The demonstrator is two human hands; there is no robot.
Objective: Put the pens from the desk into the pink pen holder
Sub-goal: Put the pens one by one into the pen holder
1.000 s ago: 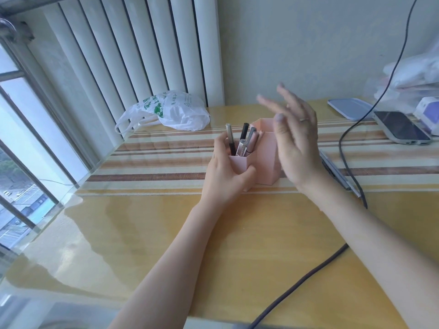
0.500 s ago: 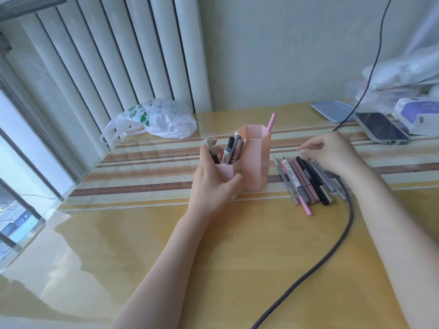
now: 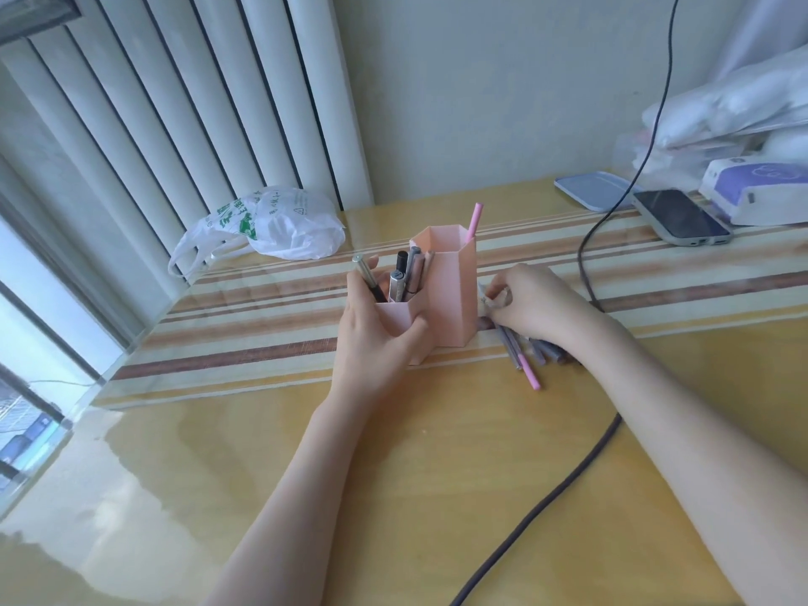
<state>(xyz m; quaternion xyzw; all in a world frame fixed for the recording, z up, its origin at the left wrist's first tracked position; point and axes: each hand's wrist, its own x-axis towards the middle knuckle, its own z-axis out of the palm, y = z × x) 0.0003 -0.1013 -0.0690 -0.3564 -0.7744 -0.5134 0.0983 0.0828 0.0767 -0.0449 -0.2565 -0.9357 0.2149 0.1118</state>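
Observation:
A pink pen holder (image 3: 450, 295) with two hexagonal compartments stands mid-desk. Its low front compartment holds several pens (image 3: 404, 275); a pink pen (image 3: 473, 220) sticks up from the tall rear one. My left hand (image 3: 376, 338) grips the low compartment from the left. To the right of the holder lies a bundle of loose pens (image 3: 527, 358), partly hidden under my right hand (image 3: 533, 306). That hand rests on the bundle with fingertips pinched on the top end of a grey pen close to the holder's side.
A dark cable (image 3: 551, 496) runs across the desk under my right forearm and up the wall. A white plastic bag (image 3: 280, 225) lies at the back left. A phone (image 3: 680, 218), a blue lid (image 3: 594, 192) and a tissue pack (image 3: 756, 190) sit back right.
My right hand dropped from above the holder to the loose pens, then slid left along them toward the holder and pinched one. My left hand kept its grip on the holder.

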